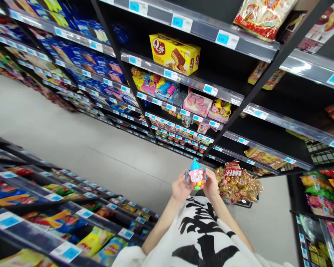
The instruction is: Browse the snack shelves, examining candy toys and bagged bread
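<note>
Between my two hands is a small clear candy bottle (196, 175), shaped like a baby bottle, with a blue nipple-like top, blue side handles and colourful candies inside. My left hand (180, 187) is closed round its left handle. On the other side my right hand (211, 183) grips the right handle. The bottle is upright, in front of my white shirt with black print. Beyond it, on a lower shelf, stand similar yellow-topped bottles (222, 108) in a pink box, beside a pink candy display box (197, 104).
A black basket (246, 204) heaped with gold-wrapped packets (239, 184) stands on the floor at my right. Shelves with price tags run along both sides of the aisle. A yellow snack box (174, 53) sits on an upper shelf. Grey floor (108, 148) stretches away to the left.
</note>
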The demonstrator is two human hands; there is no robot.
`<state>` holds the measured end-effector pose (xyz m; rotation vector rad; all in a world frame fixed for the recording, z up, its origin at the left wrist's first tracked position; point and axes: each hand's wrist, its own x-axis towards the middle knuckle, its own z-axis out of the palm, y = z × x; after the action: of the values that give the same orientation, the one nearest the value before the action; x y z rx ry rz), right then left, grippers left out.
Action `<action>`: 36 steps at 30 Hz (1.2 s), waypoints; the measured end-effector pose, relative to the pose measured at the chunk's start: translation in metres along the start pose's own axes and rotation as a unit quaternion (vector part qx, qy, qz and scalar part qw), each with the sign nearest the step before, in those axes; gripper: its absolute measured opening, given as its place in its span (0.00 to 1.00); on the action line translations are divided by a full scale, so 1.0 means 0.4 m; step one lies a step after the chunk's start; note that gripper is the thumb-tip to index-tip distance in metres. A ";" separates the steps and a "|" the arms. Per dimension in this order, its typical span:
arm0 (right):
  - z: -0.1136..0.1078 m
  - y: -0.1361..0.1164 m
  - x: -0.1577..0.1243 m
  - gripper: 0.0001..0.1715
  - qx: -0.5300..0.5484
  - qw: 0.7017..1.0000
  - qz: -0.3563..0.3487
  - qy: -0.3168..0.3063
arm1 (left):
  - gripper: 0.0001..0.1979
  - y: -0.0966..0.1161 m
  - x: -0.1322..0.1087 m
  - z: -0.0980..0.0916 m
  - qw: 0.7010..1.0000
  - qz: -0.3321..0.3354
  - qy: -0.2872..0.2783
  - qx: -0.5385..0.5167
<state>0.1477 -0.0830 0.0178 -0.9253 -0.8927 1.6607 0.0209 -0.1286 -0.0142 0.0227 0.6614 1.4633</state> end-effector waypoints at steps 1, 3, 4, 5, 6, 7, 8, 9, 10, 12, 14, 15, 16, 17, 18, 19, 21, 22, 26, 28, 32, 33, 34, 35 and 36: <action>0.000 -0.002 0.000 0.23 0.002 1.000 0.000 -0.002 | 0.18 -0.002 0.001 0.000 1.000 -0.001 0.008 0.001; 0.001 -0.005 0.001 0.23 0.007 1.000 -0.002 -0.006 | 0.17 -0.005 0.003 0.001 1.000 -0.002 0.019 0.002; 0.001 -0.006 0.002 0.22 0.012 1.000 -0.002 -0.007 | 0.17 -0.006 0.004 0.002 1.000 -0.001 0.021 0.002; 0.002 -0.007 0.002 0.22 0.018 1.000 -0.002 -0.009 | 0.17 -0.007 0.005 0.004 1.000 0.001 0.022 0.000; 0.001 -0.008 0.002 0.22 0.023 1.000 -0.002 -0.011 | 0.17 -0.009 0.006 0.005 1.000 0.002 0.021 -0.004; 0.001 -0.009 0.003 0.22 0.025 1.000 -0.002 -0.011 | 0.17 -0.010 0.006 0.006 1.000 0.003 0.019 -0.009; 0.001 -0.009 0.003 0.22 0.025 1.000 -0.002 -0.010 | 0.17 -0.011 0.007 0.008 1.000 0.003 0.019 -0.014; 0.000 -0.008 0.003 0.23 0.022 1.000 -0.002 -0.007 | 0.17 -0.012 0.007 0.009 1.000 0.002 0.020 -0.017; -0.001 -0.007 0.003 0.23 0.017 1.000 -0.002 -0.003 | 0.17 -0.012 0.006 0.011 1.000 0.001 0.022 -0.017; -0.002 -0.005 0.004 0.23 0.009 1.000 0.000 0.005 | 0.17 -0.011 0.006 0.013 1.000 0.002 0.021 -0.007; -0.003 -0.004 0.004 0.23 0.013 1.000 0.005 0.009 | 0.16 -0.010 0.004 0.015 1.000 0.004 0.016 0.005; -0.004 -0.004 0.003 0.23 0.017 1.000 0.007 0.010 | 0.17 -0.010 0.004 0.016 1.000 0.004 0.015 0.008; -0.004 -0.004 0.003 0.22 0.021 1.000 0.010 0.010 | 0.17 -0.010 0.003 0.017 1.000 0.005 0.016 0.011; -0.005 -0.004 0.003 0.22 0.022 1.000 0.011 0.012 | 0.17 -0.009 0.003 0.018 1.000 0.005 0.019 0.016; -0.007 -0.004 0.002 0.22 0.019 1.000 0.012 0.015 | 0.18 -0.009 0.002 0.020 0.999 0.005 0.023 0.024; -0.009 -0.004 0.002 0.22 0.014 1.000 0.011 0.018 | 0.18 -0.008 0.002 0.022 0.999 0.005 0.028 0.035; -0.013 -0.003 0.002 0.23 0.001 1.000 0.006 0.021 | 0.19 -0.006 0.001 0.027 0.998 0.004 0.030 0.062; -0.015 -0.002 0.001 0.23 -0.006 1.000 0.001 0.022 | 0.19 -0.006 0.001 0.030 0.997 0.003 0.026 0.075; -0.022 0.004 -0.004 0.27 -0.018 0.997 -0.045 0.059 | 0.19 -0.009 0.003 0.041 0.992 0.014 -0.012 0.122; -0.025 0.004 -0.008 0.29 -0.023 0.993 -0.085 0.085 | 0.18 -0.015 0.005 0.044 0.989 0.027 -0.028 0.140; -0.033 -0.002 -0.017 0.33 -0.058 0.980 -0.151 0.113 | 0.21 -0.022 0.001 0.051 0.987 0.062 -0.044 0.142; -0.035 -0.004 -0.019 0.33 -0.069 0.977 -0.163 0.117 | 0.22 -0.022 -0.001 0.052 0.986 0.071 -0.049 0.146; -0.036 -0.005 -0.022 0.33 -0.080 0.975 -0.173 0.118 | 0.23 -0.022 -0.004 0.054 0.983 0.079 -0.055 0.155; -0.038 -0.006 -0.025 0.33 -0.091 0.972 -0.181 0.117 | 0.23 -0.021 -0.006 0.055 0.980 0.087 -0.062 0.170; -0.039 -0.007 -0.029 0.32 -0.103 0.970 -0.188 0.112 | 0.24 -0.020 -0.008 0.056 0.975 0.098 -0.068 0.189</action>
<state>0.1651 -0.0915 0.0152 -0.9904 -1.0244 1.1328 0.0376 -0.1243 0.0023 0.4907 0.8342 1.4898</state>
